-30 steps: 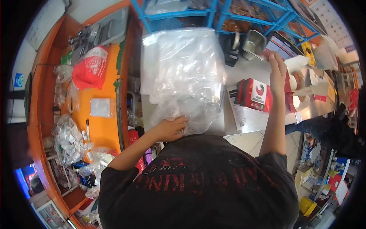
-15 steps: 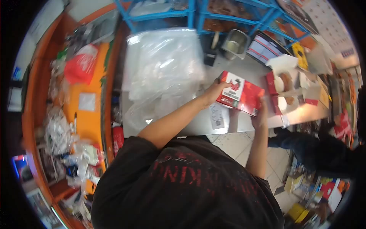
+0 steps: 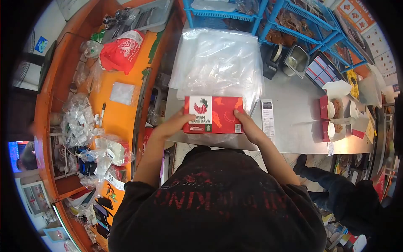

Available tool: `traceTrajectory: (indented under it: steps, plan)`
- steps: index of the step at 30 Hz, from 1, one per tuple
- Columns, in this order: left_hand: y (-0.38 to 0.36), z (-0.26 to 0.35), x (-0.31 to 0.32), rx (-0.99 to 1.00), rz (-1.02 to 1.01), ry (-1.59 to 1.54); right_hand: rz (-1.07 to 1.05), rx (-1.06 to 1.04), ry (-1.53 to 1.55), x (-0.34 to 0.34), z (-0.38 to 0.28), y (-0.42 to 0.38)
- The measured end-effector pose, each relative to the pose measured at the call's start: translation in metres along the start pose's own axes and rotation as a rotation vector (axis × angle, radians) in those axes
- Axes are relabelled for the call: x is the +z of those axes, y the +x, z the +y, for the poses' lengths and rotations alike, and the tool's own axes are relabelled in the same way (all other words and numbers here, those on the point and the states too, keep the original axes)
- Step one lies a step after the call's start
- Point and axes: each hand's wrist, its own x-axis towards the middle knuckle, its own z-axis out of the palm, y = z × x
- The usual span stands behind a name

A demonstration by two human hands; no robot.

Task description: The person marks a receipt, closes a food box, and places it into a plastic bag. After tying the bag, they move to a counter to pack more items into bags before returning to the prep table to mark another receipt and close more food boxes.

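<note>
A closed red and white food box (image 3: 222, 115) is held level between my two hands, above the near edge of the metal counter. My left hand (image 3: 174, 124) grips its left end, thumb on the white label. At the right end, my right hand (image 3: 248, 126) has its thumb on the lid and its other fingers out of sight below. Just beyond the box lies a stack of clear plastic bags (image 3: 216, 63). A printed receipt (image 3: 267, 117) rests on the counter to the right of my right hand.
Open food boxes (image 3: 325, 108) stand at the counter's right end. Behind are a metal container (image 3: 296, 61), a screen (image 3: 321, 69) and blue racks (image 3: 289, 21). On the left, an orange shelf (image 3: 119, 98) carries a red bag (image 3: 122, 52). Another person's dark-clothed legs (image 3: 331, 180) are at right.
Both hands have carried the red box leftward, from beside the plastic bags to in front of them. It was tilted and now sits level. The camera view has turned left.
</note>
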Motion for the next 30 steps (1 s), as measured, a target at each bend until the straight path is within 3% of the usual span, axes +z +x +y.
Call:
traceTrajectory:
  steps: [2,3,4,5,6,7,8,9,11,14,16,18,19,20,21,22,24,26,28,29,30]
  plan:
    - [0.018,-0.056,-0.003,0.024,-0.012,-0.036,0.098,-0.065,-0.156,-0.006,0.005,0.003]
    - [0.017,-0.032,-0.012,0.04,-0.014,-0.033,0.079,-0.002,-0.321,-0.019,-0.004,0.006]
    - [0.01,-0.007,-0.024,-0.184,-0.016,0.097,0.061,0.081,-0.481,-0.028,-0.009,0.004]
    - [0.007,0.008,-0.03,-0.406,-0.017,0.226,0.223,0.049,-0.638,-0.03,-0.023,0.001]
    - [0.01,0.008,-0.03,-0.399,-0.021,0.223,0.385,0.007,-0.796,-0.032,-0.037,0.0]
    - [0.014,0.007,-0.029,-0.14,0.081,0.442,0.54,-0.444,-0.945,-0.041,-0.009,0.016]
    - [0.018,0.007,-0.03,0.127,0.187,0.656,0.546,-0.45,-0.948,-0.043,0.008,0.03]
    - [0.025,0.008,-0.036,0.134,0.186,0.655,0.478,-0.378,-0.889,-0.042,0.019,0.043]
    - [0.043,0.012,-0.052,0.184,-0.121,0.305,0.402,-0.313,-0.849,-0.043,0.025,0.061]
    - [0.051,-0.01,-0.083,0.05,-0.182,0.242,0.388,-0.144,-0.906,-0.044,0.01,0.057]
    - [0.063,-0.065,-0.075,0.011,-0.243,0.285,0.395,-0.154,-0.831,-0.041,0.016,0.057]
    - [0.078,-0.103,-0.056,0.393,0.085,0.737,0.413,-0.165,-0.755,-0.042,0.025,0.065]
    - [0.085,-0.103,-0.053,0.406,0.071,0.744,0.375,-0.262,-0.742,-0.045,0.032,0.073]
    - [0.091,-0.102,-0.049,0.382,0.208,0.583,0.338,-0.358,-0.73,-0.051,0.039,0.081]
    - [0.093,-0.092,-0.042,0.355,0.34,0.419,0.269,-0.282,-0.658,-0.055,0.036,0.088]
    - [0.091,-0.082,-0.037,0.371,0.323,0.429,0.292,-0.289,-0.652,-0.058,0.037,0.087]
    - [0.064,-0.039,-0.019,0.449,0.703,0.477,0.481,-0.52,-0.559,-0.041,0.014,0.066]
    - [0.061,-0.045,-0.019,0.533,0.744,0.383,0.547,-0.632,-0.642,-0.032,0.011,0.047]
    - [0.035,-0.035,-0.005,0.461,0.838,0.25,0.74,-0.712,-0.601,-0.026,0.028,0.041]
    - [0.034,-0.051,-0.003,0.47,0.832,0.251,0.75,-0.717,-0.6,-0.026,0.035,0.036]
    - [0.039,-0.076,-0.002,0.574,0.893,0.444,0.648,-0.501,-0.725,-0.027,0.042,0.03]
